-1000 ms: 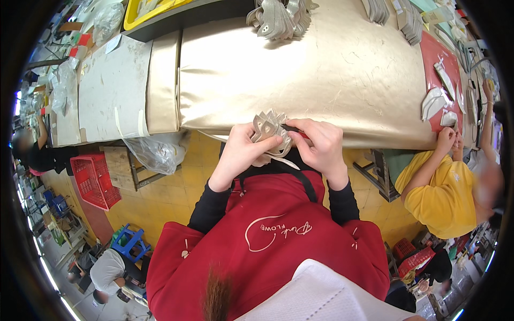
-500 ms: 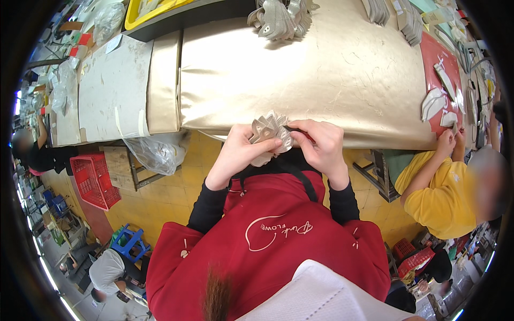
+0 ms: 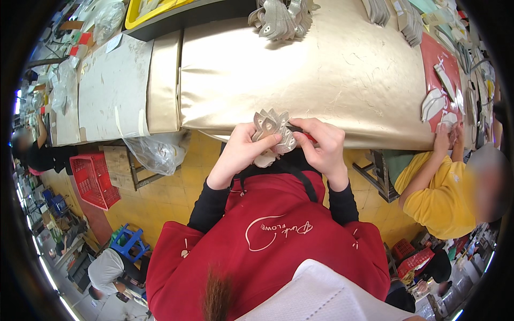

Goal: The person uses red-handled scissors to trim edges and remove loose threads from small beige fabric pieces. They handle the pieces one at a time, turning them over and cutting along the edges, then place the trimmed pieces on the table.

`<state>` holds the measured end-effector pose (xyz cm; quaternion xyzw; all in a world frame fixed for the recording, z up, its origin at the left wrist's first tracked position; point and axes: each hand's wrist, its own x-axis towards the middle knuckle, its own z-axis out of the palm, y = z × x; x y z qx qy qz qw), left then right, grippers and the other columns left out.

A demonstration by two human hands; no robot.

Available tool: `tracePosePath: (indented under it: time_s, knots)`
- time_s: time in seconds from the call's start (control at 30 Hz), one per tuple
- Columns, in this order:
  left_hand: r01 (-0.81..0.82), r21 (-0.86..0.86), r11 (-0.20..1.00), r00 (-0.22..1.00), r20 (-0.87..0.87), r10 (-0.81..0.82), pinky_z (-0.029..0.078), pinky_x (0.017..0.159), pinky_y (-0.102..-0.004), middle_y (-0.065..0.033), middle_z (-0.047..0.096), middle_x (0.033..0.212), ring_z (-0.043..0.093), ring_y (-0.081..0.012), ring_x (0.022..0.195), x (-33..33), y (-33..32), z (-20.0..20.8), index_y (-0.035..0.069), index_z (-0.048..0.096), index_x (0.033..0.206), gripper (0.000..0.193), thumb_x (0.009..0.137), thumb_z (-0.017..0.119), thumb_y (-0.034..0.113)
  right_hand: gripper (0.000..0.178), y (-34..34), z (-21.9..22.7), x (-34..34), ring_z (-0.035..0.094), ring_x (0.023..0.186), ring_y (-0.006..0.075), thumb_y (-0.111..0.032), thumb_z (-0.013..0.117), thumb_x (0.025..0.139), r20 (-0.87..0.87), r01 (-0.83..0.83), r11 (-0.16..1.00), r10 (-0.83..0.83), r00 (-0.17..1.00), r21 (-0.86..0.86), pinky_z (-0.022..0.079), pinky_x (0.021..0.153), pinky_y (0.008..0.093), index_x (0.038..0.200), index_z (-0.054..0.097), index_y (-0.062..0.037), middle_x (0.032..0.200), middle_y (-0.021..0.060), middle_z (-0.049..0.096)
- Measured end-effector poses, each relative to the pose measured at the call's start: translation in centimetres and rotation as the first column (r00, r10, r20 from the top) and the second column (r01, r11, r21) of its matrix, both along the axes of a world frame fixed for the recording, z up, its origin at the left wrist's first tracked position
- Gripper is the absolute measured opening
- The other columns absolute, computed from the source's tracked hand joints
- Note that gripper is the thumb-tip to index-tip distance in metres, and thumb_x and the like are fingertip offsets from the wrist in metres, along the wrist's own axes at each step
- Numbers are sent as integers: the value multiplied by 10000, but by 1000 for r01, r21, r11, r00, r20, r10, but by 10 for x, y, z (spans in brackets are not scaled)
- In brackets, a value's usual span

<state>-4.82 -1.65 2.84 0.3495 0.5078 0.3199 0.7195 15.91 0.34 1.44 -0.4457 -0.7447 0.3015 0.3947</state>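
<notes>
My left hand (image 3: 247, 148) is closed around a fanned stack of silvery-beige cut pieces (image 3: 269, 127) with pointed, petal-like ends, its thumb pressing on top. The stack is held just off the table's near edge, above my lap. At the stack's right side my right hand (image 3: 323, 143) is closed in a pinch on a slim dark tool (image 3: 294, 128), its tip against the pieces. A bit of red shows under those fingers; the tool's exact kind is too small to tell.
A gold-covered table (image 3: 310, 80) spans the front. On it lie a heap of similar silvery pieces (image 3: 281, 20), stacked grey strips (image 3: 408, 24) and a black-and-yellow tray (image 3: 160, 24). To the right, a person in yellow (image 3: 436, 187) handles white pieces on a red sheet. A red basket (image 3: 95, 181) stands left.
The stack has turned and fanned differently in my left hand, its pointed ends now spread upward. My right hand has shifted only slightly. The person in yellow has moved their hands a little.
</notes>
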Motion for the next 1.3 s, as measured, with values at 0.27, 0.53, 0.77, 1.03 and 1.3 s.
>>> tracePosePath:
  time_s: [0.27, 0.53, 0.77, 1.03, 1.3]
  knots:
    - [45, -23, 999, 993, -109, -47, 523, 638, -238, -43, 709, 781, 658, -87, 711, -1, 1, 7, -11, 702, 973, 192, 941, 694, 178, 341, 2, -5, 4, 649, 607, 214, -2, 724, 713, 107, -62, 983, 44, 993, 173, 503, 547, 319, 1028, 783, -120, 783, 64, 699]
    - [13, -50, 999, 1000, -16, -13, 520, 637, -229, -54, 722, 836, 664, -83, 727, -2, -1, -1, -19, 688, 1050, 210, 948, 677, 164, 203, 1, -10, 3, 664, 624, 205, 40, 695, 779, -70, 82, 994, -77, 995, 69, 499, 551, 294, 954, 755, -42, 801, 88, 713]
    - [-35, -3, 999, 997, 68, 35, 538, 709, -237, -79, 731, 962, 670, -83, 826, -4, -3, -11, -33, 662, 1140, 284, 947, 677, 174, 294, -3, -5, 14, 682, 770, 173, 29, 674, 868, -191, 233, 964, -255, 948, -130, 508, 649, 275, 1160, 699, -2, 932, 143, 721]
    - [-27, -20, 999, 999, 29, 28, 556, 759, -256, -81, 723, 988, 672, -99, 858, -1, 1, -6, -39, 660, 1137, 286, 896, 733, 98, 333, -8, -5, 14, 699, 937, 181, 6, 649, 896, -467, -120, 916, -80, 880, -383, 523, 843, 260, 1226, 663, 45, 1050, 138, 725]
    - [-54, -63, 997, 996, 69, 58, 567, 717, -261, -99, 724, 966, 691, -124, 813, 0, 2, -5, -54, 661, 1121, 279, 888, 736, 80, 315, -10, -5, 13, 678, 883, 144, -4, 640, 895, -418, -53, 893, -155, 895, -446, 512, 773, 247, 1205, 685, 23, 1032, 127, 725]
